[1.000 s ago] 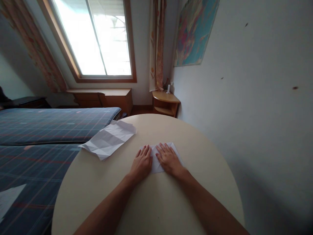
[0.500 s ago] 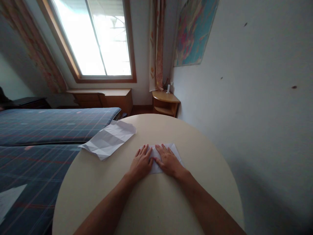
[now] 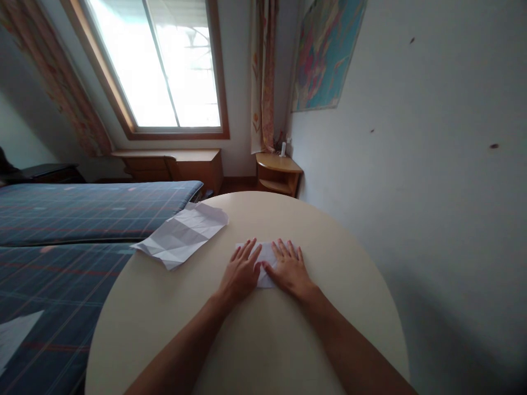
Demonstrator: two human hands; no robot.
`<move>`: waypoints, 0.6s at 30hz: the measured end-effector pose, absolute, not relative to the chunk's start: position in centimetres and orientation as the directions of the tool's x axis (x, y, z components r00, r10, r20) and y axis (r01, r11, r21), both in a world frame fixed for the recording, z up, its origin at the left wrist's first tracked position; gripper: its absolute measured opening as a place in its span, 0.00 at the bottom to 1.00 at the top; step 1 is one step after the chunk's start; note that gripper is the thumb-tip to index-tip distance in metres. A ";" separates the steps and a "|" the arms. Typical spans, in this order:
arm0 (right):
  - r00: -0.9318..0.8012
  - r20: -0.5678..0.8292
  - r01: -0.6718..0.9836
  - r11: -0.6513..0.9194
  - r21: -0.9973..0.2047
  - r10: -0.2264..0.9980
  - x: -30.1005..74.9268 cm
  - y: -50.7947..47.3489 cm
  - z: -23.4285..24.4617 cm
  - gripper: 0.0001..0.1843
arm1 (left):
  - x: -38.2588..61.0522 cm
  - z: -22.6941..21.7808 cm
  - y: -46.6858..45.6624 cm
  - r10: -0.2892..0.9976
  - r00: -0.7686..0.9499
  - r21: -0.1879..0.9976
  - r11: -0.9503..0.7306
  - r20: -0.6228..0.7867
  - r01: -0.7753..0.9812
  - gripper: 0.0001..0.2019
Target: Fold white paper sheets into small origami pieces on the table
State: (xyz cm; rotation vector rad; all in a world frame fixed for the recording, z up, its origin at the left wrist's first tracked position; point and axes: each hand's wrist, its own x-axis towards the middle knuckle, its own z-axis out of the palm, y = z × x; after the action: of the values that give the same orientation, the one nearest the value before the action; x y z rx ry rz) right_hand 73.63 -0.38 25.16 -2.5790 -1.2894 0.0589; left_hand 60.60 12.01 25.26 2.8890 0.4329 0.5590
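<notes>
A folded sheet of white paper (image 3: 267,278) lies flat on the round cream table (image 3: 263,340). My left hand (image 3: 240,272) rests over its left part, fingers stretched forward. Over the right part lies my right hand (image 3: 290,269), palm down with its fingers spread. The two thumbs nearly meet above the middle of the paper. Much of the folded sheet is hidden under both hands. Farther left, a larger creased white sheet (image 3: 181,236) sits at the table's edge, untouched.
Beside the table on the left is a bed with a blue plaid cover (image 3: 90,211), and a paper (image 3: 16,334) lies on it. A white wall (image 3: 432,219) stands to the right. A small corner shelf (image 3: 280,163) and a desk (image 3: 197,156) are behind.
My right hand has moved right across the folded paper, and its fingers have spread wider. My left hand has shifted slightly, its fingers reaching a little farther forward.
</notes>
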 end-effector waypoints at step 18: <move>0.727 0.017 0.672 -0.706 -0.224 0.687 76.1 -1.9 25.4 0.39 | 60.0 25.9 13.2 0.455 0.800 0.161 -0.890 0.392 0.428 0.27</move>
State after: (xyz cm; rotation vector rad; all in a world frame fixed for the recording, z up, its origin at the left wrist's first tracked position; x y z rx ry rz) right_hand 76.10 -1.91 25.35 -2.7163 -1.0829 0.0996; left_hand 59.99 13.23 25.93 2.9188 0.7168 0.6603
